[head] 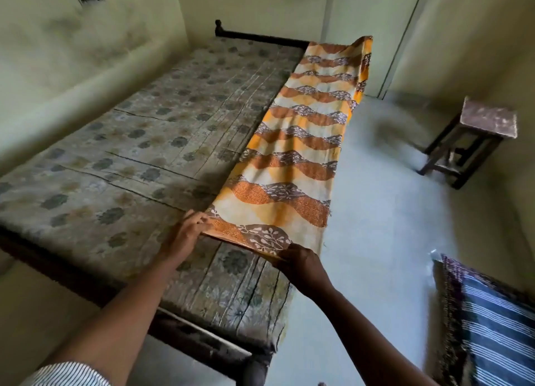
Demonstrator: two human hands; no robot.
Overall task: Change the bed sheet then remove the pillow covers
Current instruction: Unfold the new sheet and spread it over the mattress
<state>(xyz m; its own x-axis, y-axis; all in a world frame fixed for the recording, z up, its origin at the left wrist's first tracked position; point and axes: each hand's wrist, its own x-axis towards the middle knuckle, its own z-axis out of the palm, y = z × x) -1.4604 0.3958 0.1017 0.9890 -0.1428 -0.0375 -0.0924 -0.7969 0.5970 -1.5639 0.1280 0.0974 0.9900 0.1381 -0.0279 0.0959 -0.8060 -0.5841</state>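
As both hands grip the near end of the sheet (pixel 298 142), the step in hand reads as laying the fresh one: mattress (pixel 130 142) bare, pillow covers not yet touched.

Left hand (pixel 185 229): fingers curled over the near left corner of the strip. Right hand (pixel 298 262): closed on the near right corner, fingertips hidden under the fabric. Hands apart, one per corner.

Sheet position: folded into a long narrow strip, lying along the right side of the mattress from just short of the foot up to the headboard (pixel 260 37). Far end rides up, crumpled, at the head. Most of the mattress to its left is uncovered.

Next move, my guess: open the folds leftward toward the wall, keep the right edge lined up on the frame (pixel 202 342), then tuck.

Count:
- hands: 2
- sheet: 1
- mattress: 1
- striped cloth (pixel 492 322) at lower right: 1; can't tell if it is a pillow or the old sheet
- stool (pixel 474 136) further back on the floor, well apart from the bed: 1
- pillows plainly visible: 0
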